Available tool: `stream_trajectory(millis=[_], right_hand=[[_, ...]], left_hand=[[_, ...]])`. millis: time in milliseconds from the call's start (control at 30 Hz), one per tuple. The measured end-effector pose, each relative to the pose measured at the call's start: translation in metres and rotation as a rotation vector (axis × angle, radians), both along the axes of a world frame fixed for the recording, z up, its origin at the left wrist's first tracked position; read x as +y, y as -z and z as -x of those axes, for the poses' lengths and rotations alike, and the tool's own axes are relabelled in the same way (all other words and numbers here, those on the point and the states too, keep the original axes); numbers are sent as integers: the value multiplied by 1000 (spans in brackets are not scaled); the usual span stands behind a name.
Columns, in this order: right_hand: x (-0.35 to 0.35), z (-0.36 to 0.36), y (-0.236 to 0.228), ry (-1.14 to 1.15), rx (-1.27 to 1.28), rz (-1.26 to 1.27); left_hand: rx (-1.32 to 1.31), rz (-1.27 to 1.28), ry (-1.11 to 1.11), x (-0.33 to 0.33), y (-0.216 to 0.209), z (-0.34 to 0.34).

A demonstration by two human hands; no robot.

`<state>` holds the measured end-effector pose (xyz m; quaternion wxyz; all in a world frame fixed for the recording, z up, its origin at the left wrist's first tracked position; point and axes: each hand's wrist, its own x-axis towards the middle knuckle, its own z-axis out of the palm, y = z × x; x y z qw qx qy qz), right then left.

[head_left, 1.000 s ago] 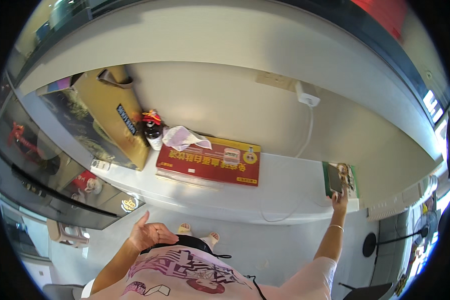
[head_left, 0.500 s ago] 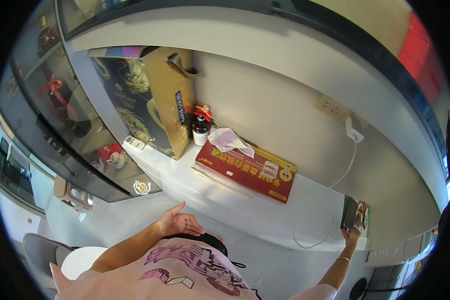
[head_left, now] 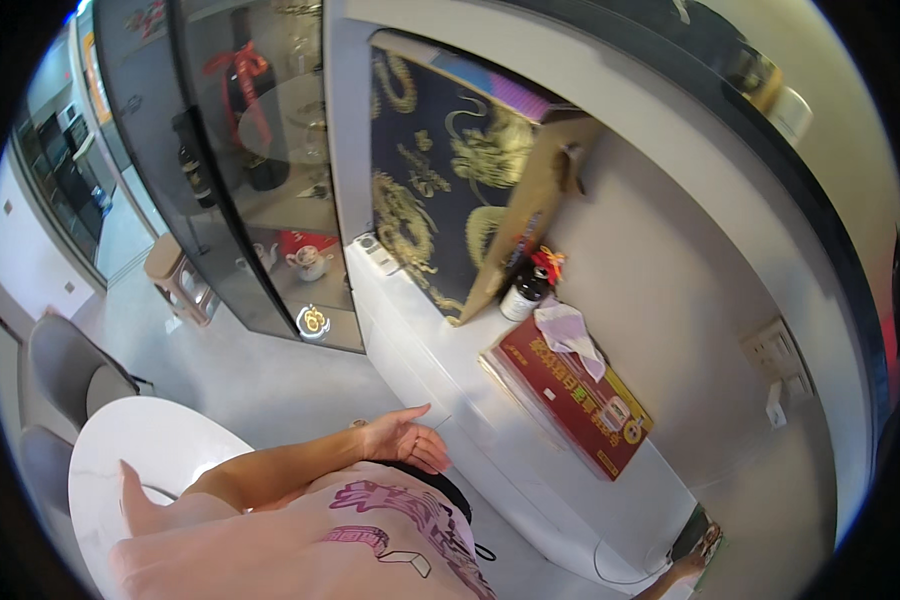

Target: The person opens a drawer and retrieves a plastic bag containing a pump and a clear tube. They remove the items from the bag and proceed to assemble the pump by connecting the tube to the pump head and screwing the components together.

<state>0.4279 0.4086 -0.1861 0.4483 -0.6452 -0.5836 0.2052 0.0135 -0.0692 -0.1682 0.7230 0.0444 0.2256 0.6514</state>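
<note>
My left hand is raised in front of my shirt, palm up with fingers loosely spread, and nothing is in it. At the lower right rim, my right hand is at the end of the white cabinet, its fingers closed at the near edge of a dark flat item. That item lies against a green-edged, picture-covered flat thing; blur and the rim hide its exact kind. Nearer the middle, a red box rests on the cabinet with a pale cloth and a small clear-lidded case on it.
A dark bottle with a red ribbon stands between the red box and a large gold dragon-patterned bag. A glass display cabinet is at the left. Behind my left arm are a round white table and grey chair. A wall socket holds a charger.
My view has turned left, so the cabinet and its things shift right and tilt. My right hand now appears lower, near the rim. My left hand stays open in front of me.
</note>
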Motion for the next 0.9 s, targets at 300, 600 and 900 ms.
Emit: stream_trajectory(millis=[300,600,900], right_hand=[[-132,59,62,-112,-145,-191],[-159,88,126,-386,-94,31],[-85,125,139,-812,21,99]], left_hand=[[31,-103,-12,19,6,11],[24,-130,-162,39,6,12],[-10,-47,-354,45,28,-23]])
